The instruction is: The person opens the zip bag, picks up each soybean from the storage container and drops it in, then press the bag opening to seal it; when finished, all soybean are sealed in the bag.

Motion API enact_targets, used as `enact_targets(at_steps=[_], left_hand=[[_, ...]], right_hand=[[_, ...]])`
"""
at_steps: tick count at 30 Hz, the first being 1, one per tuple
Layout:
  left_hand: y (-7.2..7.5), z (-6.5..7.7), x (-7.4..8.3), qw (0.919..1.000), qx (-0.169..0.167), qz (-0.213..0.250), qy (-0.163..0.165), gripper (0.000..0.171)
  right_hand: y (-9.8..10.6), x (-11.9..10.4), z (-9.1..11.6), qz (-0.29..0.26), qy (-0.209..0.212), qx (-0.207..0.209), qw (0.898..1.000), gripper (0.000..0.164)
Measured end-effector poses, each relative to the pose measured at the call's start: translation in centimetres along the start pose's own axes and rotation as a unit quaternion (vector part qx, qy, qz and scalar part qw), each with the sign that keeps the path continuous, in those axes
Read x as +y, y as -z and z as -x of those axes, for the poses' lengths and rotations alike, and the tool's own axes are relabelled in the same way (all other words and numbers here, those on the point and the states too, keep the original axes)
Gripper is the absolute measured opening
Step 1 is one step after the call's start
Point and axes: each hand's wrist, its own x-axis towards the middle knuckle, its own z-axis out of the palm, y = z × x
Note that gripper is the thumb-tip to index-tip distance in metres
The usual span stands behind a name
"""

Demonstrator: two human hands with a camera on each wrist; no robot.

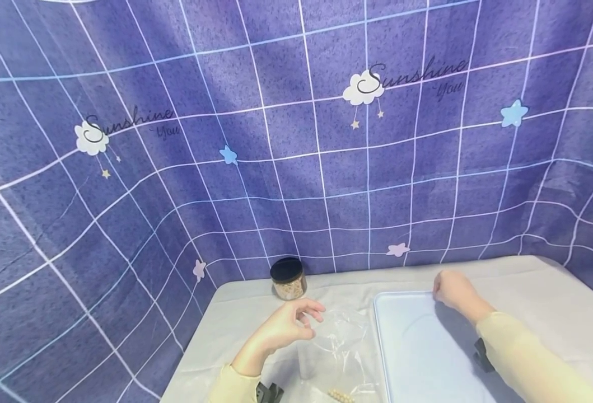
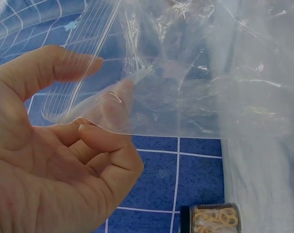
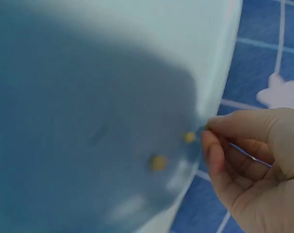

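My left hand (image 1: 288,324) holds the mouth of a clear zip bag (image 2: 186,97), its thumb and curled fingers on either side of the plastic near the zip strip. Low in the head view, a cluster of cream beads (image 1: 340,396) shows at the bag. My right hand (image 1: 454,291) is at the far edge of a pale blue tray (image 1: 407,316). In the right wrist view its thumb and forefinger pinch a tiny yellowish bead (image 3: 208,126). Two yellow beads, one nearer (image 3: 189,137) and one larger-looking (image 3: 158,162), lie blurred on the tray beside the fingertips.
A jar (image 1: 289,280) with a black lid and ring-shaped pieces inside stands at the back of the table, beyond my left hand. The table wears a whitish cloth (image 1: 236,313). A blue-violet gridded curtain (image 1: 296,168) hangs behind and along the sides.
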Motion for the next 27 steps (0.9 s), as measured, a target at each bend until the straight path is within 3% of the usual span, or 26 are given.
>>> enact_targets(at_steps=[4, 8, 14, 20, 23, 27], left_hand=[[-0.1, 0.0, 0.0, 1.0, 0.003, -0.001, -0.003, 0.052], [-0.1, 0.0, 0.0, 1.0, 0.003, 0.004, -0.001, 0.052], [-0.1, -0.2, 0.1, 1.0, 0.001, 0.002, -0.005, 0.052], [-0.1, -0.3, 0.2, 1.0, -0.003, 0.002, -0.008, 0.053], [-0.2, -0.3, 0.1, 1.0, -0.005, 0.002, -0.005, 0.052], [-0.3, -0.3, 0.0, 1.0, -0.002, 0.002, -0.005, 0.052]], right_hand=[[0.5, -3.4, -0.6, -0.081, 0.031, 0.005, 0.996, 0.008], [1.5, -8.9, -0.7, -0.15, 0.085, 0.002, 0.985, 0.011], [2.8, -17.4, 1.0, -0.23, 0.206, -0.041, 0.95, 0.012], [1.7, -21.3, 2.7, -0.195, 0.318, -0.041, 0.927, 0.019], [0.6, -21.8, 2.9, -0.162, 0.345, -0.026, 0.924, 0.022], [-0.1, -21.8, 2.9, -0.135, 0.349, -0.015, 0.927, 0.022]])
